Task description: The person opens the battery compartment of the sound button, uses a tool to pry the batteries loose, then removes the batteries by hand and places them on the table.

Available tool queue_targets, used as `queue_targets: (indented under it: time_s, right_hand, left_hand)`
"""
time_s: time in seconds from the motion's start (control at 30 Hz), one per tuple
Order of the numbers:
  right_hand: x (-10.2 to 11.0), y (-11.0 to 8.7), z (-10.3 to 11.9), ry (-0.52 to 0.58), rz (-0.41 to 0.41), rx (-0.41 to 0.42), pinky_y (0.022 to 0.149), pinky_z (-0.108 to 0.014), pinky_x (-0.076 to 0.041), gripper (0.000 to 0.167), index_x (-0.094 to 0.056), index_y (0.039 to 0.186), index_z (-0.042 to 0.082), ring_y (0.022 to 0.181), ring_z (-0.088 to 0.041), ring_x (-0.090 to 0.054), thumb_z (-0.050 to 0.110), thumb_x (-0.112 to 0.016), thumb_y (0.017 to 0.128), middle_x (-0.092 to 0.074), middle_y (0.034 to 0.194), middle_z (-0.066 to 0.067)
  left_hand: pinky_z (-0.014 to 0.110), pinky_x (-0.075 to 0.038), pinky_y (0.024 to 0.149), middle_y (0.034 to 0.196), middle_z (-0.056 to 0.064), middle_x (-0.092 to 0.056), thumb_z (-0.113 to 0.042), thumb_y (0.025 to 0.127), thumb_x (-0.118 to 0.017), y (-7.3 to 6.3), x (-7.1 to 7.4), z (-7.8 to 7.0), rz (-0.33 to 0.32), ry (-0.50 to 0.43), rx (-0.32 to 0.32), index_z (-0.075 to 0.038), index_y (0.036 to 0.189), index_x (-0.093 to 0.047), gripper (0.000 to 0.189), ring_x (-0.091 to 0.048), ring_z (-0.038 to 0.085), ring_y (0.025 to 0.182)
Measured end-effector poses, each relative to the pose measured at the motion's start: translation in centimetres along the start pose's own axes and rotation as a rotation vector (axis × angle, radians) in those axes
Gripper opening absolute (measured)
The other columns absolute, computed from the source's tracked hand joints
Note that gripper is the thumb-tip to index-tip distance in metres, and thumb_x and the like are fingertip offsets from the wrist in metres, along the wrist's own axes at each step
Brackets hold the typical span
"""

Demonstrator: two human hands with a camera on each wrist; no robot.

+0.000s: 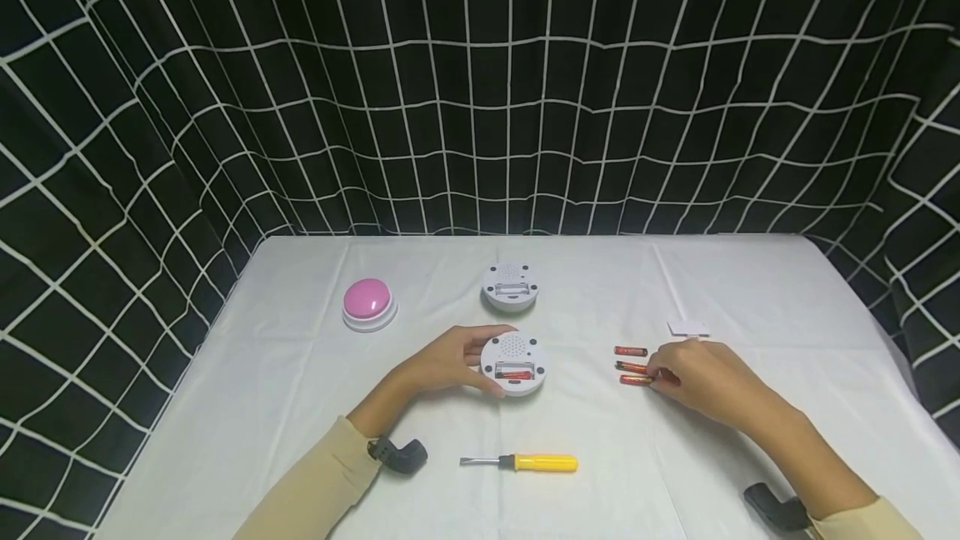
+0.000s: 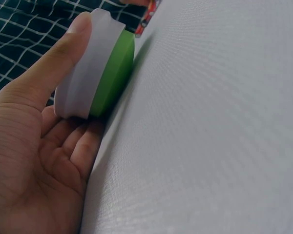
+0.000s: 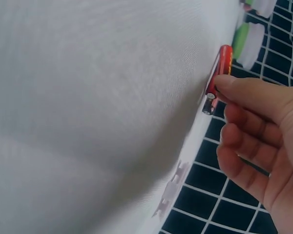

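My left hand [image 1: 442,363] grips a round white push-button device [image 1: 513,344] by its side, thumb and fingers around the rim. It lies upside down, its green dome [image 2: 115,73] facing the tabletop in the left wrist view. One red battery [image 1: 514,375] sits inside its uncovered compartment. To the right, my right hand [image 1: 701,377] pinches the end of a red battery [image 3: 225,56] low over the cloth. Three batteries lie in a short stack of rows there, the far one [image 1: 631,351] apart from my fingers. The index fingertip is hidden behind the battery in the right wrist view.
Another upturned white device [image 1: 510,288] with an uncovered compartment stands behind the held one. A pink-domed button [image 1: 367,300] sits back left. A yellow-handled screwdriver [image 1: 543,462] lies in front. A small white cover [image 1: 688,328] rests beyond my right hand. Dark netted curtain [image 1: 480,107] surrounds the table.
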State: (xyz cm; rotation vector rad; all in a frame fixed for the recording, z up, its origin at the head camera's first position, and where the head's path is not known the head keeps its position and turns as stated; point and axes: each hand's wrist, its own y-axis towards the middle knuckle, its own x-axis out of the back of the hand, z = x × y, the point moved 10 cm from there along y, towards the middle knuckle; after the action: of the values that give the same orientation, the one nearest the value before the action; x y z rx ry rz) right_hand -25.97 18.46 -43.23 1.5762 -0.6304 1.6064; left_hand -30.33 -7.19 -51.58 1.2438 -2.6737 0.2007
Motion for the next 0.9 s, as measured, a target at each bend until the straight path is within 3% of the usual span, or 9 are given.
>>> queue_targets:
  time_s: [0.5,0.67,0.9]
  right_hand:
    - [-0.8,0.1,-0.4,-0.011,0.059,-0.020,0.050,-0.027,-0.035,0.020,-0.071,0.076,0.025,0.060,-0.003,-0.038,0.010,-0.084,0.078,-0.050,0.066,0.016]
    - [-0.2,0.2,-0.6,0.007,0.077,-0.047,0.051,-0.027,-0.036,0.014,-0.073,0.080,0.024,0.058,-0.003,-0.039,0.015,-0.083,0.081,-0.049,0.064,0.018]
    - [1.6,1.0,0.1,0.006,0.045,-0.056,0.052,-0.028,-0.040,0.011,-0.076,0.085,0.017,0.060,-0.005,-0.043,0.008,-0.081,0.081,-0.057,0.068,0.015]
  left_hand:
    - [0.025,-0.049,0.106,0.143,0.003,-0.060,-0.005,0.072,-0.091,-0.1,0.0,-0.1,0.000,0.008,0.001,-0.011,0.152,-0.047,0.091,-0.057,0.015,0.130]
    - [0.025,-0.048,0.106,0.145,0.004,-0.058,-0.005,0.073,-0.091,0.0,0.0,-0.1,0.002,0.014,0.000,-0.010,0.152,-0.046,0.091,-0.057,0.016,0.131]
    - [0.026,-0.047,0.107,0.146,0.006,-0.057,-0.005,0.073,-0.090,0.0,0.0,-0.2,0.008,0.016,-0.008,-0.009,0.153,-0.045,0.091,-0.056,0.017,0.132]
